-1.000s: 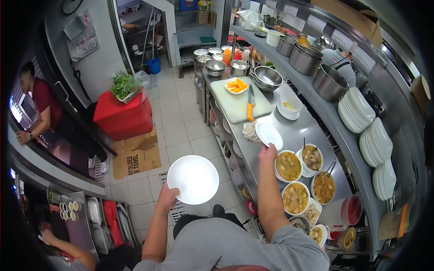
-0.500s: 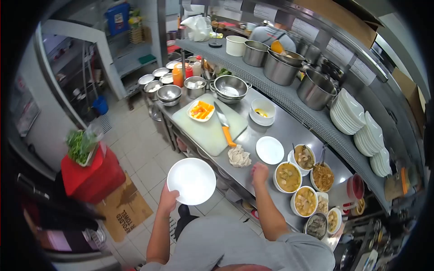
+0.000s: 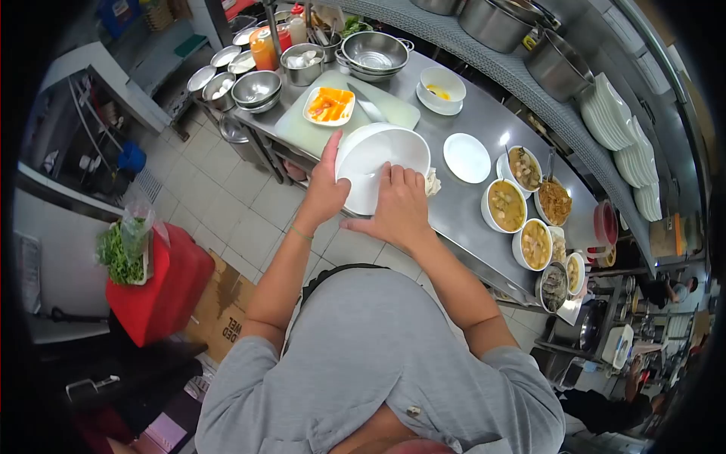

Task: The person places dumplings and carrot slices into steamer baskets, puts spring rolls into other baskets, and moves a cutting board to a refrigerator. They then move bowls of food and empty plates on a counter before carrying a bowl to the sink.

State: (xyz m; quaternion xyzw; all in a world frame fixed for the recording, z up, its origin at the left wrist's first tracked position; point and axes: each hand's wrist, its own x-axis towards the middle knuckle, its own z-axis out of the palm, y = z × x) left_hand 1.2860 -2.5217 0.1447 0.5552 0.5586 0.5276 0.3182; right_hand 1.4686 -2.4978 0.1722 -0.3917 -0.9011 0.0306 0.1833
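Observation:
A white bowl is tilted over the front edge of the counter, its inside facing me. My left hand grips its left rim, thumb inside. My right hand reaches into the bowl, fingers close together against its inner surface and thumb spread out to the left; whether anything is under the fingertips is hidden. Behind the bowl a square dish of orange and white food rests on a cutting board, where a knife blade shows. A crumpled cloth peeks out at the bowl's right.
On the steel counter are a white plate, a bowl with yellow contents, several soup bowls and steel bowls. A red bin stands on the floor at left. Two people work at far right.
The bowl has moved right and up toward the cutting board in my left hand. My right hand has left the counter's edge and come into the bowl. The view has tilted down.

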